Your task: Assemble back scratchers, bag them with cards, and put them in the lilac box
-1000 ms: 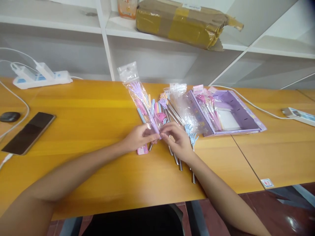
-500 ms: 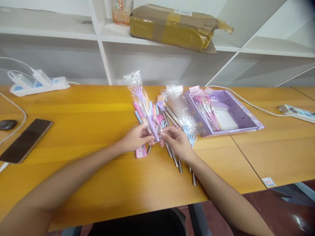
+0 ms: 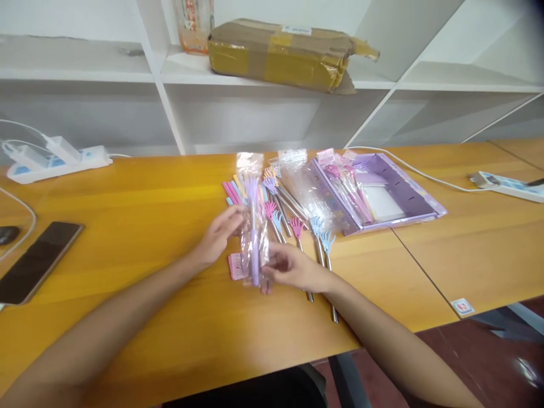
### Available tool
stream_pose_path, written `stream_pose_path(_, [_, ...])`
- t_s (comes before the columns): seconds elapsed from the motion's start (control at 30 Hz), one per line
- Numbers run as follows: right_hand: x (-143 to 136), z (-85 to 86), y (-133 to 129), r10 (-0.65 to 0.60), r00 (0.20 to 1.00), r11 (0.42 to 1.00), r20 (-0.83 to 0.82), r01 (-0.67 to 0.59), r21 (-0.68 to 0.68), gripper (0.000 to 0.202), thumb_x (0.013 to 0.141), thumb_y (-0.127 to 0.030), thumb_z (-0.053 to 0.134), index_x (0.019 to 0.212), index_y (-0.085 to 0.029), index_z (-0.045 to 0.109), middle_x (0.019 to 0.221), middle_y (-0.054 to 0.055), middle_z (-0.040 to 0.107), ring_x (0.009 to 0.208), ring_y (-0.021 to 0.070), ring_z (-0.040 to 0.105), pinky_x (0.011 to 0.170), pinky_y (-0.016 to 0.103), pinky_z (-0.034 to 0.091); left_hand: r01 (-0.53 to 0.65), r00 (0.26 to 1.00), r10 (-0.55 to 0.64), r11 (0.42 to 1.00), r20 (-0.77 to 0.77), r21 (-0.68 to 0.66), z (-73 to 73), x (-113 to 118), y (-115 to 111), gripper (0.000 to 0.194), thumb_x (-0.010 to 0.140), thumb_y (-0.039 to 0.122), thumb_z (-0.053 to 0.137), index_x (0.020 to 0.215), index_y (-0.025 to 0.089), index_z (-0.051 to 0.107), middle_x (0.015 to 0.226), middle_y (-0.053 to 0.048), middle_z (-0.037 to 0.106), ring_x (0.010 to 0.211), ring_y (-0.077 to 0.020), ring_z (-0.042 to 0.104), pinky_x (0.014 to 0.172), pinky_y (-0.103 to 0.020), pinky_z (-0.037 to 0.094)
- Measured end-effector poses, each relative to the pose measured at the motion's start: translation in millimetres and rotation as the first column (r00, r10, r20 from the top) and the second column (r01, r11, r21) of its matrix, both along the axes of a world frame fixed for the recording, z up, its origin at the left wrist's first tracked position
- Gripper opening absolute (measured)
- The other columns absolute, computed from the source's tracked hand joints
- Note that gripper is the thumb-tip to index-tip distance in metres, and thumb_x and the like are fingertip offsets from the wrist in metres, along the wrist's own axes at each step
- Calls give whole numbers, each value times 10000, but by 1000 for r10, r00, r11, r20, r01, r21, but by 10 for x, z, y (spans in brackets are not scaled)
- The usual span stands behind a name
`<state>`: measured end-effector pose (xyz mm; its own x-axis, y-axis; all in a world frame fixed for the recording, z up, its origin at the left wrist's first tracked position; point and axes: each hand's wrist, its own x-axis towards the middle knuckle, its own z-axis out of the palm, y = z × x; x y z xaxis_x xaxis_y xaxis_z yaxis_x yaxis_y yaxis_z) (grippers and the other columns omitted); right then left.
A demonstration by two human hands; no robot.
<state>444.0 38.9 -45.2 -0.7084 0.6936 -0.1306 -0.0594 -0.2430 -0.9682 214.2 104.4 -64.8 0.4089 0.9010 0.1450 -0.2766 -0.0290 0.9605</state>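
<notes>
A clear plastic bag (image 3: 250,164) holds a purple hand-shaped scratcher (image 3: 254,249), upright in the view. My left hand (image 3: 221,235) pinches the bag's left edge. Lower down, my right hand (image 3: 293,267) grips its right edge near the handle's end. Behind and to the right lie several loose scratchers with metal rods, among them a pink one (image 3: 297,226) and a blue one (image 3: 327,242). Pink, yellow and blue handles (image 3: 232,191) lie behind the bag. A pink card (image 3: 235,266) shows beside its lower left side.
Empty clear bags (image 3: 297,170) lie against a purple box (image 3: 414,195) containing packed pink scratchers (image 3: 352,192). A phone (image 3: 40,260) and a power strip (image 3: 59,164) are at the left, another strip (image 3: 510,187) at the right. A taped carton (image 3: 280,56) sits on the shelf.
The bagged scratcher has moved toward me and turned more upright in view. My left hand has shifted to the bag's upper left side, and my right hand has come lower.
</notes>
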Motion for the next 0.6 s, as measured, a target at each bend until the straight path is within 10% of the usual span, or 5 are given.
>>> stream_pose_path(0.13, [-30,97,-125,284,953,959,104,-285,-14,264,971,-416,768,945,-182,648,867,21,783,748,138,787,753,284,661,-194,975,202,977,89,-92,-47,3,117,324,967,511,752,1111,223,718,860,8,648,626,-119,565,532,-220,471])
stream_pose_path(0.37, [6,91,-98,410,902,911,135,-400,-98,389,870,-507,876,932,-174,684,797,8,759,690,115,743,649,227,628,-303,953,303,953,-6,-7,-113,-1,140,161,958,360,752,937,203,721,890,4,664,748,-127,588,677,-220,494])
stream_pose_path(0.5, [166,132,24,351,907,935,232,-325,-144,414,900,-538,838,1053,-180,696,828,2,753,529,86,669,446,183,498,-380,923,379,925,-65,-2,-187,-13,129,220,959,416,763,954,197,734,847,10,667,724,-125,580,676,-222,478])
stream_pose_path(0.6, [299,137,134,83,955,994,285,-99,42,382,969,-549,751,1069,-188,677,877,20,760,472,80,615,396,207,411,-377,922,376,926,-93,9,-198,-19,110,315,948,489,786,870,191,716,779,16,642,666,-114,558,620,-218,453])
